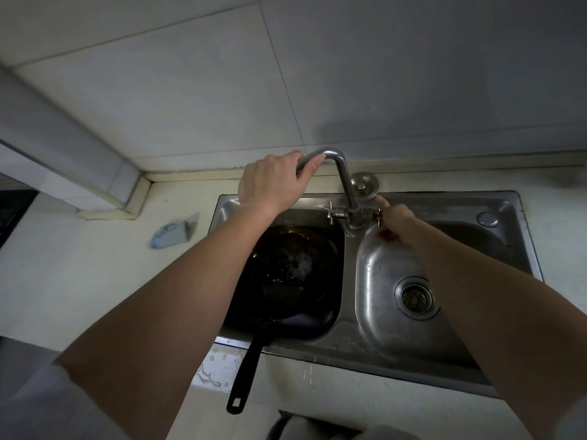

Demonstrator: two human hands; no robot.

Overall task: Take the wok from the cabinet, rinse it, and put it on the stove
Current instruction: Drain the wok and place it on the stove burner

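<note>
The black wok (293, 269) lies in the left basin of the steel double sink (347, 328), a little water and foam in its bottom. Its long black handle (244, 371) sticks out over the sink's front edge toward me. My left hand (274, 182) is wrapped around the spout of the metal faucet (344, 182), above the left basin. My right hand (395, 219) pinches the small right tap handle (377, 215) at the faucet base. My left forearm covers the wok's left side.
The right basin with its drain strainer (414, 296) holds nothing. A blue-grey cloth or sponge (173, 235) lies on the counter left of the sink. Water drops sit on the counter near the wok handle. A tiled wall rises behind the sink.
</note>
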